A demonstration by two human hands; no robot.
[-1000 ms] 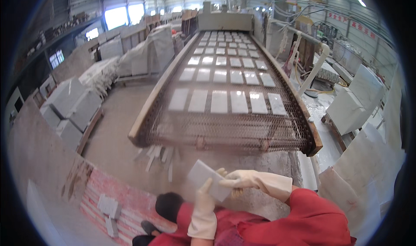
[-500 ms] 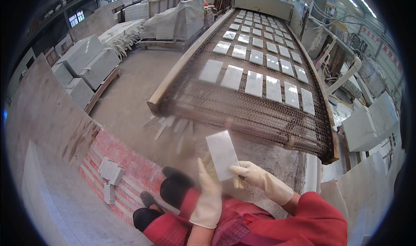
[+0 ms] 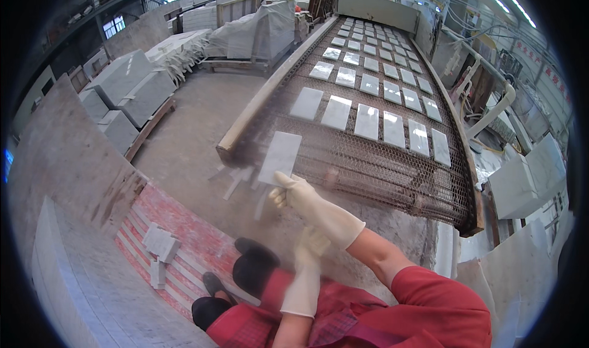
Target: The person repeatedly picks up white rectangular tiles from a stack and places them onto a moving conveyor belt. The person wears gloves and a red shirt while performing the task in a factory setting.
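My right hand (image 3: 297, 195), in a cream rubber glove, grips a white marble tile (image 3: 280, 158) by its lower edge, thumb on top. The tile is held up in front of the conveyor's near left corner, apart from the mesh. Just below my right wrist is my left hand (image 3: 311, 242), gloved likewise and away from the tile. Its fingers look bent but are blurred, so I cannot tell whether they are closed. Ahead, a mesh conveyor (image 3: 392, 179) carries rows of similar tiles, the nearest row including a white tile (image 3: 367, 122).
Stone offcuts (image 3: 236, 179) lie on the floor by the conveyor's corner. At lower left, small white blocks (image 3: 161, 242) rest on a red-and-white slatted surface (image 3: 184, 219). Large stone blocks (image 3: 132, 87) stand on a pallet at left; a pale block (image 3: 521, 179) stands at right.
My right hand has carried the tile left and forward, toward the conveyor's near left corner. My left hand has come off the tile and dropped back below my right wrist.
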